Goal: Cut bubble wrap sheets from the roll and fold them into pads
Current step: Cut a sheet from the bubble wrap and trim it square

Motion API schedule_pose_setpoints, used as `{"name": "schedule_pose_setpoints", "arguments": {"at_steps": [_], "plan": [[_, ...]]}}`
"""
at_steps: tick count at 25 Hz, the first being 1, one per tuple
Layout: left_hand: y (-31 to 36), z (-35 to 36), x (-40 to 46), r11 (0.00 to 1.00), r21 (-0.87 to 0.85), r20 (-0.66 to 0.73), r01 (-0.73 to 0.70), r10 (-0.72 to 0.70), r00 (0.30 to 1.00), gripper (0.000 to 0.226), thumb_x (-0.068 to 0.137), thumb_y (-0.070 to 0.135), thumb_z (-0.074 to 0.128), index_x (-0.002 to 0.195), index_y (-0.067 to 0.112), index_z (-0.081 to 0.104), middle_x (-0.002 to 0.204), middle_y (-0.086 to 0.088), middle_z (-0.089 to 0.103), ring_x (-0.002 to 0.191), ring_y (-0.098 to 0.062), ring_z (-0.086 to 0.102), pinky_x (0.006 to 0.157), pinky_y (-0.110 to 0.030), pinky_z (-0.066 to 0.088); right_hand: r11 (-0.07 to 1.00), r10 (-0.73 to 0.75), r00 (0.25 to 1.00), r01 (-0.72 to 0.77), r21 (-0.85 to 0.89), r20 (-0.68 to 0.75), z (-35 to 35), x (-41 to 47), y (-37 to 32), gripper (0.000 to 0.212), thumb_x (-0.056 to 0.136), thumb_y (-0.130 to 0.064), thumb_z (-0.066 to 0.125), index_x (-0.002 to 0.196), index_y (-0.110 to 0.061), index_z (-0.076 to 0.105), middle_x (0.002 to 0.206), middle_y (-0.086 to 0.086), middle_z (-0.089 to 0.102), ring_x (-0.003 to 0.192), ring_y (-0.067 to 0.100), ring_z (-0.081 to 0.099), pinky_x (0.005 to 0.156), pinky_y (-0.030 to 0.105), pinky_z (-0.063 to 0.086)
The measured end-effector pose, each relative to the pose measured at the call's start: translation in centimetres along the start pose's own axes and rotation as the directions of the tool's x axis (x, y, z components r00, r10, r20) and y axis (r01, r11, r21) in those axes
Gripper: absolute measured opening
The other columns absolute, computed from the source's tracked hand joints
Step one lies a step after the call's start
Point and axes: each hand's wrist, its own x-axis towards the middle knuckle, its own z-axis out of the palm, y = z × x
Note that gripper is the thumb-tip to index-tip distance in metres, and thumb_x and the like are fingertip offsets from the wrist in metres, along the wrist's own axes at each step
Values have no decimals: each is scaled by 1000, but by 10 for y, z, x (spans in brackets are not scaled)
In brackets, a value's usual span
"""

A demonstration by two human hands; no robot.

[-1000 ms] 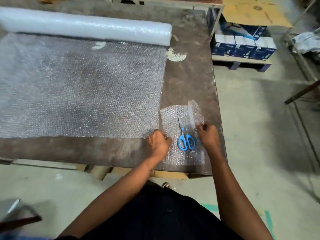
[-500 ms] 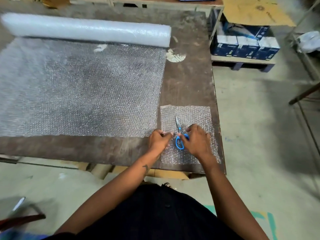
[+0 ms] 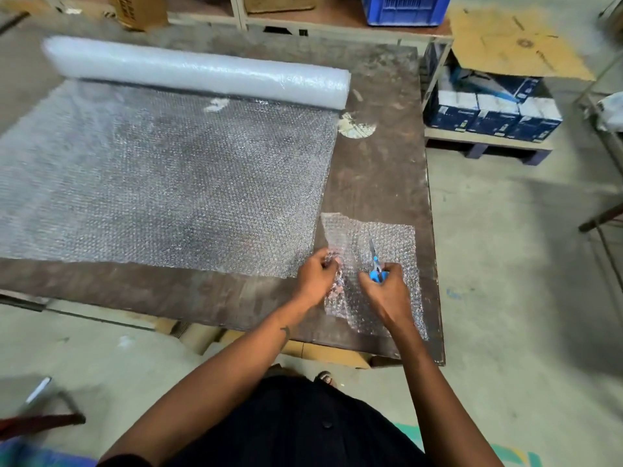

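Note:
A small cut bubble wrap sheet (image 3: 394, 244) lies at the near right corner of the brown table (image 3: 381, 170). My left hand (image 3: 315, 278) pinches the sheet's left edge and lifts it off the table. Blue-handled scissors (image 3: 375, 264) rest on the sheet, blades pointing away, and my right hand (image 3: 387, 291) grips their handles. The bubble wrap roll (image 3: 195, 70) lies across the far side, with a wide unrolled length (image 3: 161, 183) spread toward me.
A pallet with dark blue boxes (image 3: 492, 112) under a cardboard sheet stands right of the table. Shelving with a blue crate (image 3: 404, 8) and cardboard boxes runs behind. A metal frame (image 3: 603, 217) stands at far right. Concrete floor surrounds the table.
My right hand left the sheet's right flap, which dropped flat, and took hold of the scissors' handles. My left hand has raised the sheet's left edge.

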Motion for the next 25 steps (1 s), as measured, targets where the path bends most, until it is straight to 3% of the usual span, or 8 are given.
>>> {"name": "schedule_pose_setpoints", "arguments": {"at_steps": [3,5,8,10,12,17,21,25], "plan": [[16,-26,16,993,-118,73,23,-14,997,37,108,23,58,145,23,58,98,2,68,76,-20,61,62,-36,57,982,-9,1000,13,190,-19,11,6,-9,21,95,-28,69,111,-16,60,84,2,64,61,5,56,57,24,47],[23,-48,27,986,-159,85,57,-44,995,40,108,19,57,147,27,56,111,-9,68,80,-23,57,59,-33,50,973,-47,999,43,227,14,25,14,-21,16,96,-24,69,106,-16,60,84,2,62,60,3,54,60,26,49],[18,-87,49,975,-200,107,93,-73,992,40,106,19,59,145,27,58,118,-14,70,73,-21,54,60,-34,45,982,-153,988,149,115,24,54,28,-36,21,92,-37,65,104,-21,61,104,6,59,95,21,58,84,41,49],[12,-111,62,961,-247,136,128,-96,986,42,104,19,61,145,24,59,115,-11,72,71,-22,56,61,-33,49,970,-241,970,241,-20,21,75,34,-47,21,95,-30,66,111,-16,63,112,8,54,110,27,49,93,38,38],[3,-131,72,951,-268,143,156,-121,982,34,103,18,63,136,24,67,107,-7,74,59,-19,50,49,-29,44,933,-330,944,330,-142,19,93,34,-59,34,92,-38,62,118,-16,66,117,9,54,115,29,47,96,33,32],[-22,-176,101,908,-363,129,210,-174,976,30,88,32,76,114,18,79,120,-4,77,103,-29,54,81,-50,44,882,-381,924,375,-287,35,134,40,-83,68,89,-56,41,143,-19,58,139,6,53,120,29,48,102,40,37],[-15,-213,110,935,-247,177,255,-215,960,13,104,14,64,94,7,68,99,-9,71,84,-19,65,55,-24,55,855,-394,915,400,-331,88,160,46,-96,75,92,-54,40,158,-20,43,160,7,45,133,33,48,115,44,34],[-32,-241,122,935,-207,225,289,-242,944,19,98,21,73,108,5,71,104,-14,73,79,-23,67,58,-35,54,839,-341,925,380,-389,167,183,51,-100,80,93,-61,36,164,-22,35,171,5,33,145,36,41,121,49,29]]}}
